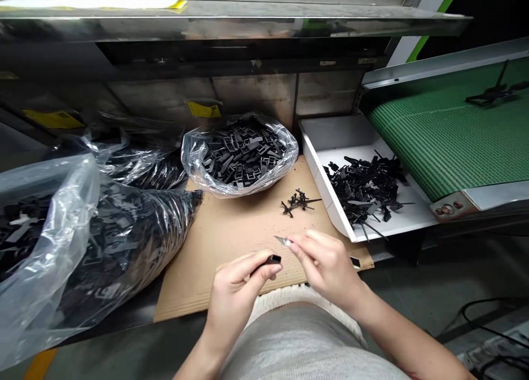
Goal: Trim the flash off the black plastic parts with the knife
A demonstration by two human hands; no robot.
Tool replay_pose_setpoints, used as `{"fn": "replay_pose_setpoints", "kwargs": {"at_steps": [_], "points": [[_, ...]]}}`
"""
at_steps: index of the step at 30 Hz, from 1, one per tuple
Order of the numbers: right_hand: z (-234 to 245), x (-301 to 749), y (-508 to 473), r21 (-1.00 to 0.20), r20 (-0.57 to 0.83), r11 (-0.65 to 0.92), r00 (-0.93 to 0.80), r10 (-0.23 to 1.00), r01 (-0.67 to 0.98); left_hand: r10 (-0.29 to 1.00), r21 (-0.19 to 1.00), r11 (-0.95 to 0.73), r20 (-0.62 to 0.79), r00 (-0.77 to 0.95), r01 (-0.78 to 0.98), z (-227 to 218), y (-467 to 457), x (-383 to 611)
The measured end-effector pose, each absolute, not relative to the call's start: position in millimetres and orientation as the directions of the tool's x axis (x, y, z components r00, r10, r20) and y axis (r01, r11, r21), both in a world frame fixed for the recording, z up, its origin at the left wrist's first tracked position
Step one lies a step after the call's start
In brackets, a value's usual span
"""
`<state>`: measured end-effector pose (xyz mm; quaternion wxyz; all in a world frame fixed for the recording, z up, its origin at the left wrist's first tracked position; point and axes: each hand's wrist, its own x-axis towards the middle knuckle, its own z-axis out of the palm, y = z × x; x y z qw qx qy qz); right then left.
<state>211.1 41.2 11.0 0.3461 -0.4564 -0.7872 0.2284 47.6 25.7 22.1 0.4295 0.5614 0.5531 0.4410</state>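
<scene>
Between thumb and fingers, my left hand (242, 286) pinches a small black plastic part (273, 259), whose squared end points to the right. My right hand (326, 261) is closed round a craft knife (283, 240); its pointed silver blade reaches left, a short way above the part and apart from it. Most of the knife's handle is hidden by the fingers, and a dark end shows behind the hand. Both hands are over the near edge of a cardboard sheet (194, 272). Beyond them on the cardboard lies a little heap of black sprue pieces (300, 202).
A clear bag (243, 154) full of black parts stands at the back. At left bulges a larger bag (136, 242) of black parts. On the right, a white tray (330, 204) holds black sprues beside a green conveyor belt (450, 132). A metal shelf (248, 27) crosses above.
</scene>
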Motion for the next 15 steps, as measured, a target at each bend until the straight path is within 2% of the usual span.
{"fn": "replay_pose_setpoints", "kwargs": {"at_steps": [4,7,10,15], "points": [[9,209,42,-0.804,0.288,0.421,-0.344,0.894,0.420,0.999,0.975,0.000,-0.008,0.033,0.224,20,22,41],[9,205,37,-0.864,0.271,0.385,-0.344,0.899,0.325,0.996,0.993,0.064,-0.070,0.059,0.101,17,21,35],[11,200,30,-0.852,0.309,0.427,-0.366,0.878,0.303,0.994,0.994,0.113,-0.113,-0.004,-0.013,13,18,29],[16,189,22,-0.783,0.388,0.545,-0.448,0.805,0.301,0.995,0.993,0.102,-0.102,-0.007,-0.053,10,11,20]]}}
